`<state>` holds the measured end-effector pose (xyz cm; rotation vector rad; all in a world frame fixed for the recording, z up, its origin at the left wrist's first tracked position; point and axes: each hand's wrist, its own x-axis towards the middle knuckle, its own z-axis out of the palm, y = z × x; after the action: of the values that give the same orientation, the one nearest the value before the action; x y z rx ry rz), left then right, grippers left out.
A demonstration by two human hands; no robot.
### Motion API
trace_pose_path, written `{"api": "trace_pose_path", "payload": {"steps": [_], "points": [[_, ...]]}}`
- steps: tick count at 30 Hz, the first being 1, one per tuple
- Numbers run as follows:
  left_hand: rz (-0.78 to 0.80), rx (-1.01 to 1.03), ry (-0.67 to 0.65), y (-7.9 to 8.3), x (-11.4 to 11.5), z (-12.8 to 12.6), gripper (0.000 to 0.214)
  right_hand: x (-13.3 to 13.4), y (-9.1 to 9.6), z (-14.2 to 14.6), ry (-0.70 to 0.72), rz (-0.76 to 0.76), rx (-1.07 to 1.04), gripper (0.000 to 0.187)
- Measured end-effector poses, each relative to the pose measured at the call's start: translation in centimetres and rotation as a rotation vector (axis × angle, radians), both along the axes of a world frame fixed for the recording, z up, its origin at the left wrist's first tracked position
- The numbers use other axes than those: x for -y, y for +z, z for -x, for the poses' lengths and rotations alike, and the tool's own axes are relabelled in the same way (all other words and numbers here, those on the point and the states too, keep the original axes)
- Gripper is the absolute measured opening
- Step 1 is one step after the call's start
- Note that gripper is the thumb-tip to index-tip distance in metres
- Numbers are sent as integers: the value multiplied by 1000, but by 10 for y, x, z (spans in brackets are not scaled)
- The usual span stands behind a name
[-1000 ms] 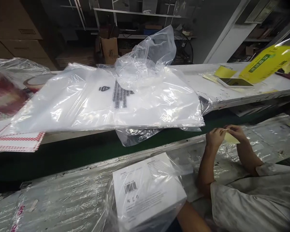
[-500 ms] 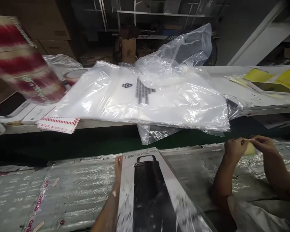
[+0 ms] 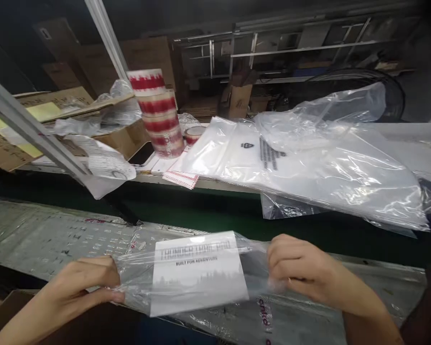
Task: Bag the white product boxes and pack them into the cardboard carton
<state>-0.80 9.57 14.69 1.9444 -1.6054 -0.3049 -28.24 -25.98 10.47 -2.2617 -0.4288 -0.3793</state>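
Note:
A white box (image 3: 199, 282) printed "THUNDER TRAIL PRO" and "BUILT FOR ADVENTURE" sits inside a clear plastic bag (image 3: 256, 268), with one end facing me. My left hand (image 3: 88, 282) pinches the bag's left side between thumb and fingers. On the other side, my right hand (image 3: 301, 268) has its fingers curled tightly round the bag's plastic. Between the two hands the film is pulled taut across the box end. The rest of the box is hidden behind that end.
A shelf beyond the worktop (image 3: 86, 239) bears a stack of flat plastic bags (image 3: 309, 167), red-and-white tape rolls (image 3: 161, 122) and a phone (image 3: 142, 154). A metal post (image 3: 39, 129) stands at left beside cardboard (image 3: 125, 139). Part of another person's arm (image 3: 425, 306) shows at far right.
The box has turned from its front, with the black bottle picture, to its end. Both my hands now grip the bag at its sides. My view has swung left.

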Motion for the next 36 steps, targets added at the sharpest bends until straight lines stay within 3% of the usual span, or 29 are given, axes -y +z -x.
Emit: {"api": "trace_pose_path", "payload": {"steps": [2, 3, 5, 7, 8, 9, 11, 12, 13, 14, 17, 19, 22, 23, 25, 26, 28, 30, 33, 36], "points": [[-126, -28, -64, 2, -19, -9, 21, 21, -1, 5, -104, 9, 43, 15], [-89, -11, -24, 0, -26, -12, 23, 28, -4, 5, -176, -37, 124, 17], [115, 27, 157, -6, -36, -14, 19, 32, -9, -2, -413, -205, 359, 17], [283, -17, 367, -16, -41, -12, 12, 19, -13, -11, -587, -385, 453, 12], [337, -86, 457, -23, -42, -9, 10, 6, -13, -17, -581, -421, 387, 22], [374, -176, 529, -29, -40, -5, 12, -12, -13, -23, -513, -396, 247, 47], [430, -338, 653, -42, -33, 1, 14, -54, -15, -39, -309, -227, -101, 109], [464, -395, 711, -47, -29, 4, 16, -76, -17, -50, -240, -127, -216, 129], [497, -443, 763, -50, -26, 6, 18, -97, -20, -61, -207, -39, -272, 135], [532, -480, 807, -52, -24, 7, 21, -115, -24, -73, -200, 12, -273, 127], [571, -539, 847, -48, -30, 7, 29, -142, -38, -108, -328, -81, -150, 61], [390, -484, 825, -40, -42, 6, 37, -140, -44, -122, -469, -201, -181, 37], [-107, -252, 725, -28, -58, 6, 56, -130, -45, -125, -511, -142, -365, 40], [-240, -162, 684, -26, -61, 6, 54, -127, -43, -123, -459, -66, -406, 45], [-354, -10, 576, -25, -67, 3, 28, -125, -35, -118, -342, 112, -436, 46], [-342, 43, 516, -26, -71, 0, 20, -124, -30, -115, -302, 192, -433, 39], [-223, 120, 409, -30, -81, -7, 26, -123, -17, -111, -296, 301, -406, 26], [-54, 183, 382, -35, -92, -18, 25, -122, -4, -106, -334, 329, -370, 30], [132, 196, 330, -38, -103, -31, 26, -126, 3, -101, -371, 198, -440, 32], [101, -68, 203, -38, -102, -30, 24, -145, -12, -101, -465, -80, -493, 28]]}}
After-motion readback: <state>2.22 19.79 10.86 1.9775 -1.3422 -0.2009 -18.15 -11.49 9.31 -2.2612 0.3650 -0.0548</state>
